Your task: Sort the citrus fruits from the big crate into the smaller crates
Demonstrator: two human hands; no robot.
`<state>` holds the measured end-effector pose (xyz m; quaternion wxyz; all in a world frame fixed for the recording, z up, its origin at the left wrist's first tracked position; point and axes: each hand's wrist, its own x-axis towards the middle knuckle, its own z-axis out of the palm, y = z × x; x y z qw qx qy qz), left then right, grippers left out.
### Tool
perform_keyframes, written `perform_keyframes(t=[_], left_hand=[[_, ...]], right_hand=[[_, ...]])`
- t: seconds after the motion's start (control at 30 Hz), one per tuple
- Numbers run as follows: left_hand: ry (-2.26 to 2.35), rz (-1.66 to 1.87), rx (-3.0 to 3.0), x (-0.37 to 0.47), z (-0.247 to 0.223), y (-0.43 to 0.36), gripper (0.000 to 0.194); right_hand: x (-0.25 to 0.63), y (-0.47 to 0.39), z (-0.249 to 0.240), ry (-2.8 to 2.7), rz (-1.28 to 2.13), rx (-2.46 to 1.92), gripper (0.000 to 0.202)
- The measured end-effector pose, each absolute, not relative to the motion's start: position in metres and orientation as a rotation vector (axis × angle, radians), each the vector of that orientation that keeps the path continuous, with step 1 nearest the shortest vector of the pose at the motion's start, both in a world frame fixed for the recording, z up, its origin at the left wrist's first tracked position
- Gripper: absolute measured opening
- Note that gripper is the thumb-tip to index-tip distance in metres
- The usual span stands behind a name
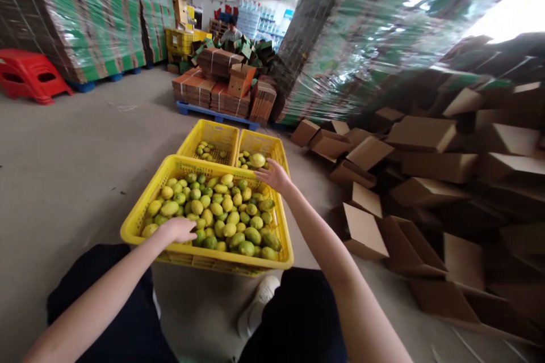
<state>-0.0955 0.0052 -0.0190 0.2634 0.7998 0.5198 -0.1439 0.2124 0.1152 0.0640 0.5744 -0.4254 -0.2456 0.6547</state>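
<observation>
A large yellow crate (283, 238) stands before me, filled with yellow and green lemons (227, 204). My left hand (179, 229) is over its near left part, fingers stretched out close to the fruit and nothing visibly gripped. Over the far right corner is my right hand (275, 176), fingers spread. Just beyond its fingertips a pale yellow lemon (258, 160) appears above the back right crate (272, 144), apart from the grip as far as I can see. That crate holds some lemons, and the back left crate (208, 127) holds a few small ones.
Open cardboard boxes (421, 133) are heaped on the right. Flattened cartons (213, 93) lie on a blue pallet (217, 115) ahead. Wrapped stacks (110, 11) rise on both sides, with a red stool (32, 74) at left. A person (231, 31) is far back.
</observation>
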Motion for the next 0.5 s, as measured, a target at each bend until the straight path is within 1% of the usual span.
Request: perform_keyframes(t=[0.03,0.1,0.23,0.27,0.33,0.4,0.5], left_hand=[[1.403,-0.397,2.166,-0.094,-0.02,0.003,0.04],[1.419,-0.4,2.177,-0.094,-0.022,0.0,0.04],[1.476,-0.394,2.194,-0.096,-0.027,-0.003,0.042],[1.488,-0.396,2.194,-0.096,-0.029,-0.004,0.042],[1.506,-0.404,2.192,-0.097,-0.031,-0.006,0.044],[1.508,-0.416,2.187,-0.096,-0.031,-0.008,0.044],[1.459,-0.448,2.199,-0.094,-0.026,-0.012,0.046]], right_hand=[[0.222,0.125,0.071,-0.617,1.516,-1.051,0.019],[0.233,0.123,0.071,-0.971,1.425,-1.278,0.017],[0.223,0.064,0.03,-1.309,1.551,-1.467,0.024],[0.217,0.047,0.018,-1.726,1.539,-1.602,0.03],[0.207,0.02,0.001,-2.007,1.569,-1.692,0.031],[0.202,0.004,-0.006,-2.296,1.489,-1.773,0.037],[0.208,0.0,-0.005,-2.543,1.239,-1.892,0.046]])
